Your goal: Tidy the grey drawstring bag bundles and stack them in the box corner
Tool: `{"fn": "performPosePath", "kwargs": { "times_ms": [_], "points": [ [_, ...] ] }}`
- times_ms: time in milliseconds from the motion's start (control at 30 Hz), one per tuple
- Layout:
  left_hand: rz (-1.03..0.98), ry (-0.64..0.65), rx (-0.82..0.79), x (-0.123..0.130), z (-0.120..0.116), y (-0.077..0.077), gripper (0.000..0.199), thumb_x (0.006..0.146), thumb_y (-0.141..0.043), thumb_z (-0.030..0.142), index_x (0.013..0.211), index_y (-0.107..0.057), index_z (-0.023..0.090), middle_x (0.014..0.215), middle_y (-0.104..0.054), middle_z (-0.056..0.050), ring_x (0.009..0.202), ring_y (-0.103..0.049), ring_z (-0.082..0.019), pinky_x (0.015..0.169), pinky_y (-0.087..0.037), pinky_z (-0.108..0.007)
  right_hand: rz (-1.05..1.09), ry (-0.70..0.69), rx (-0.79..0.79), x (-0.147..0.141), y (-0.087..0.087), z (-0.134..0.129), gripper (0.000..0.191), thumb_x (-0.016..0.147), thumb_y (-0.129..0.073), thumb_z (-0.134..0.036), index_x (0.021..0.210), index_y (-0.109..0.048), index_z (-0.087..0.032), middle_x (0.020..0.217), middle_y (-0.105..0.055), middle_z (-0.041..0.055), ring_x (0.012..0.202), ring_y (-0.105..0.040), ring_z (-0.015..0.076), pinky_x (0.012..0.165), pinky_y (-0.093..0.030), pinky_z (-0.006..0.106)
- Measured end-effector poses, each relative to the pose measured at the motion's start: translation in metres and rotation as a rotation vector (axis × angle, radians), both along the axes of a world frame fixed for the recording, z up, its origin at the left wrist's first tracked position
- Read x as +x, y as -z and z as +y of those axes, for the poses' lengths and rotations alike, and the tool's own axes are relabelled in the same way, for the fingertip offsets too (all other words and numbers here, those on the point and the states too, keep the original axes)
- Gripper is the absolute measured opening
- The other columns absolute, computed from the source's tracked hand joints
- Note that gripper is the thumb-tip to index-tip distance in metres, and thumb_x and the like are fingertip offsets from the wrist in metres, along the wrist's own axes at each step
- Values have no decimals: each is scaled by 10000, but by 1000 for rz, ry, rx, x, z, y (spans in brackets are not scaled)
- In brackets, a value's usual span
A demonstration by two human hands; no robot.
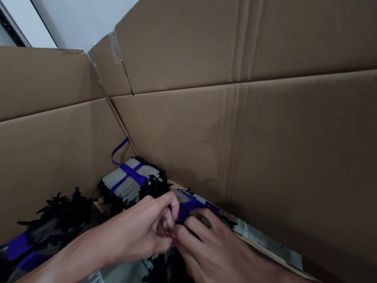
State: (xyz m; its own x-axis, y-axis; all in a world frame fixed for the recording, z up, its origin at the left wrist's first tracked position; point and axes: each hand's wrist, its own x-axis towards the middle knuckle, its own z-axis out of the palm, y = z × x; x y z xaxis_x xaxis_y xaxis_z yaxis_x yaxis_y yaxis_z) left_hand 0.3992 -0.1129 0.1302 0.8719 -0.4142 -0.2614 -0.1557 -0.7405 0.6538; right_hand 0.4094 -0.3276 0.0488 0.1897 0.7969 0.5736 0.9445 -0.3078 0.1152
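Blue-strapped grey bundle [185,209] sits just beyond left hand [150,229] and right hand [214,250], fingers curled nearly closed, grip unclear, long axis along brown cardboard wall [292,149]

1 head-worn camera looks forward and down, close above the fingers [194,228], into a cardboard box [180,129].

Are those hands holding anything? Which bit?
I can't tell: the left hand and right hand meet beside the blue strap, hiding whether or where they grip it.
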Motion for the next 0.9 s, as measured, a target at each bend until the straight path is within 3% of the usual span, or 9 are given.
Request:
{"fn": "performPosePath", "kwargs": {
  "times_ms": [300,467,700,900],
  "points": [
    [-117,32,195,-11,-5,-2,210,806,-562,159,883,-401,269,808,-488,44,735,-469,-176,627,-342,-306,-64,14,-17,-2,-1,0,123,1041,-600,-147,1053,-723,-148,974,-669,61,889,-507,246,796,-408,434],
    [-77,59,206,-16,-1,7,198,860,-581,194,909,-404,269,848,-512,34,763,-489,-186,656,-371,-310,-73,20,-8,-2,7,1,162,1047,-575,-130,1101,-727,-130,1016,-697,87,919,-539,263,824,-421,450],
    [-104,107,148,-12,-2,11,297,785,-557,126,854,-319,289,775,-464,60,707,-475,-170,603,-338,-307,14,34,-32,-2,6,-1,123,1027,-651,-142,1137,-701,-166,1088,-725,57,979,-587,256,897,-444,450],
    [-156,80,98,-9,5,28,308,764,-566,116,861,-328,286,745,-440,80,659,-398,-148,580,-303,-299,26,22,7,6,10,-3,152,1011,-679,-156,1162,-694,-167,1099,-735,26,1014,-608,256,945,-417,453]
  ]
}}
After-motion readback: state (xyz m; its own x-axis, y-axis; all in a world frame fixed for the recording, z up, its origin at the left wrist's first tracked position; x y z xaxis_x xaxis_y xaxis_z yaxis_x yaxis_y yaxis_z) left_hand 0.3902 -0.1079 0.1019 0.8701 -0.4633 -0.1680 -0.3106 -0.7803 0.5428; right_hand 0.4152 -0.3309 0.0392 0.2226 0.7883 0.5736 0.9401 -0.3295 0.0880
